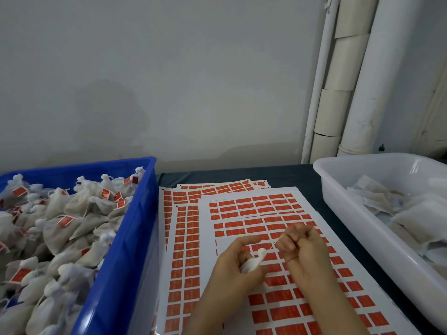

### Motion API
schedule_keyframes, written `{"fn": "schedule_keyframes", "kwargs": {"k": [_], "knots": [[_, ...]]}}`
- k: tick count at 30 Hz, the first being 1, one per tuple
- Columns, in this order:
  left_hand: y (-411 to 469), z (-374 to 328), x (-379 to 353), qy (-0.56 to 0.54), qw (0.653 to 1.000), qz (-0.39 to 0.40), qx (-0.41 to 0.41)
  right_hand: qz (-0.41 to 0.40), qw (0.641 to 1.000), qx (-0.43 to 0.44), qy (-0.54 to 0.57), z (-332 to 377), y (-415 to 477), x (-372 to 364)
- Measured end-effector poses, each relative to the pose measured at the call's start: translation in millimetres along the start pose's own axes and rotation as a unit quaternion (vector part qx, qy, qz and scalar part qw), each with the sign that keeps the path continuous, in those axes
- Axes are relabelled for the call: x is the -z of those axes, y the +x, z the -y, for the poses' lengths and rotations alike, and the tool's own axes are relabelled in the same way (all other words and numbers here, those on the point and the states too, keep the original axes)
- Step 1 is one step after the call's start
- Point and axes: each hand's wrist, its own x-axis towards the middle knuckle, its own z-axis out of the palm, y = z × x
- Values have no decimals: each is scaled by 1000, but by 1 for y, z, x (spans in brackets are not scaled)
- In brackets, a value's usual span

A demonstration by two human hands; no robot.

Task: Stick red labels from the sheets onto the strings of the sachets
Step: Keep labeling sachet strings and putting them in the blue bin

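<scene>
Nearest, at 6 o'clock: both forearms up over the sheets (242, 209), rows of red labels (285, 313) all over, plus a peeled gap right under the hands.

Held a sachet (252, 262) in the left hand (232, 264), fingers curled round it, knotted neck poking out toward 2 o'clock. Pinched the string (272, 246) in the right hand (304, 247), fingers balled up tight, line drawn thin and straight from neck to fist. No telling about a label hidden inside that fist, too tucked away.

Looked like the string-stretching step, right before the actual sticking. Next move, best guess: needed a label off the top sheet, then folded round the string, kept taut so nothing sagged or glued itself to a fingertip.

Over at 9 o'clock, a blue crate (116, 262) heaped with tagged sachets (60, 221), so pegged that as the done pile. At 3 o'clock, a white tub (362, 228) with plain sachets (423, 213), no red spotted in there.

Farther back at 12, more sheets fanned out on the dark table (302, 175). Beyond that, just a grey wall (169, 68) and pale pipes (358, 93) up at 1 o'clock.
</scene>
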Motion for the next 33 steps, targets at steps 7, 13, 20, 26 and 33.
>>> {"fn": "schedule_keyframes", "kwargs": {"k": [7, 13, 20, 26, 33], "knots": [[-10, -17, 7, -5, 998, 56, 10, 44, 979, 63, -188, 3, -5, 0], [-7, -15, 13, -44, 993, 86, 67, 96, 918, 114, -368, -12, -12, -9], [-6, -16, 20, -72, 986, 121, 85, 119, 896, 152, -400, -20, -9, -11], [3, -1, 29, -3, 996, -34, 86, 117, 798, 91, -585, -43, -7, -15], [17, 25, 36, 142, 944, -295, 43, 126, 593, 82, -791, -56, -5, -16]]}}
